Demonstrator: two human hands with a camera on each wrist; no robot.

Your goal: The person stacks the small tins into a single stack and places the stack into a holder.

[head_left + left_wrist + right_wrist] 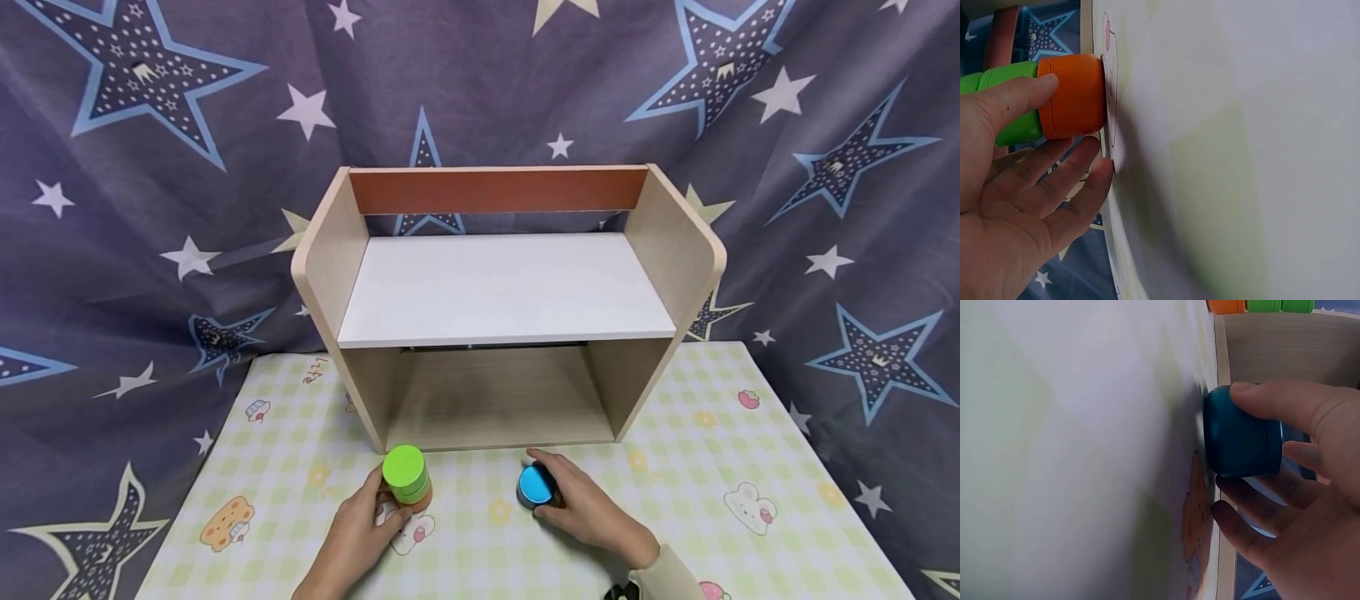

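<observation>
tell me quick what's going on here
A person has a round piece in each hand, in front of a small wooden shelf. The left hand grips an upright stack, green over orange. The right hand grips a blue piece. The stack and the blue piece are apart, both low at the checkered tablecloth.

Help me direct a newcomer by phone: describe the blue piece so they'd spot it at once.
Find the wooden shelf unit on the checked tablecloth. In front of its lower compartment, the person's right hand grips the blue piece. It is low, round and blue-topped, unlike the taller green-and-orange stack in the left hand.
</observation>
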